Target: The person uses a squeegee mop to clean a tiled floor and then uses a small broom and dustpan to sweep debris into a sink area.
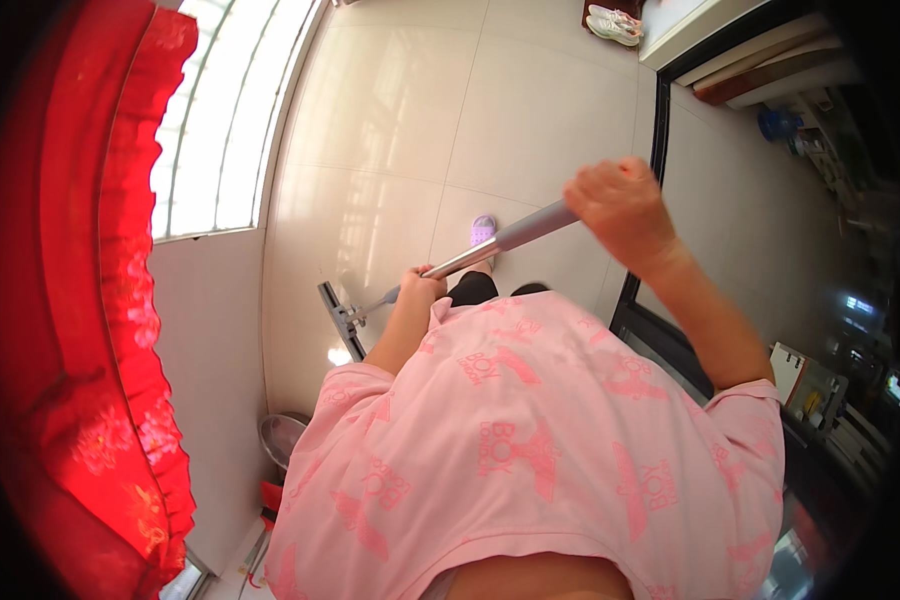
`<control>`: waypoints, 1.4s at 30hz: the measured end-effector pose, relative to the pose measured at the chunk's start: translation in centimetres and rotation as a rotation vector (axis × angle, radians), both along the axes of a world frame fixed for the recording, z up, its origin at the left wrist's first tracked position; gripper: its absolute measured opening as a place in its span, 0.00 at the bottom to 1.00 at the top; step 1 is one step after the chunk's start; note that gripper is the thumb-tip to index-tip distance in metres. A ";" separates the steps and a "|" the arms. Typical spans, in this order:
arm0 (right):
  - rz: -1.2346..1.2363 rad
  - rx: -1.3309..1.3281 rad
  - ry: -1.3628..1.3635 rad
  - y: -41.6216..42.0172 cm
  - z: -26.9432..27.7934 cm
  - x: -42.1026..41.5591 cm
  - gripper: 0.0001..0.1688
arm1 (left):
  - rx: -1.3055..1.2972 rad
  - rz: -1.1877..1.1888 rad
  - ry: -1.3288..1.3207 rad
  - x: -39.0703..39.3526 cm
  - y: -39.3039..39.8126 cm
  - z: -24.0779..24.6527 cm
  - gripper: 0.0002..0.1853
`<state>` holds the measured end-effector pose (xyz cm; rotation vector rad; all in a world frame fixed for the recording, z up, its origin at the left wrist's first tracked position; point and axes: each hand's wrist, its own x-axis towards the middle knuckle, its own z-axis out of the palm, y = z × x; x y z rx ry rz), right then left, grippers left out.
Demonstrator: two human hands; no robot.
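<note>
A flat mop slants across in front of me, its grey and silver handle (534, 225) higher at the right than at the left. My right hand (616, 210) is closed around the grey grip at the top end. Lower down, my left hand (423, 283) grips the metal pole near its lower section. Past the left hand, the narrow grey mop head (340, 319) lies by the tiled floor (390, 135), left of my left forearm. Whether the head presses on the tiles I cannot tell. Its lower end is partly hidden behind my arm.
A red curtain (127, 300) hangs at the left beside a bright barred window (217, 112). A black-framed glass partition (658, 127) borders the right. White shoes (613, 25) sit at the far top. A round basin-like object (281, 439) stands by the left wall. My foot wears a purple slipper (483, 229).
</note>
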<state>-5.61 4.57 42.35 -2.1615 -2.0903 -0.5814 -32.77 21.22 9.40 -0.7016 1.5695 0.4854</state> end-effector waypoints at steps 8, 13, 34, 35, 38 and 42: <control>-0.223 -0.400 0.192 -4.4 4.1 23.0 0.17 | 0.112 -0.253 -0.183 23.5 1.3 8.6 0.13; -0.484 -0.579 0.482 -6.9 5.6 34.7 0.22 | 0.256 -0.320 -0.244 38.0 1.2 8.0 0.17; -1.021 -0.847 0.821 -1.2 9.3 79.3 0.15 | 0.140 -0.830 -0.636 94.2 -2.6 3.9 0.04; -0.937 -0.858 0.818 1.1 9.2 80.6 0.15 | 0.162 -0.796 -0.656 94.7 -0.5 3.9 0.04; -0.907 -1.030 0.818 9.6 7.3 84.5 0.16 | 0.242 -0.709 -0.642 94.3 5.7 2.2 0.04; -0.673 -1.134 0.683 22.9 3.5 85.4 0.19 | 0.361 -0.494 -0.583 90.6 16.2 -0.8 0.05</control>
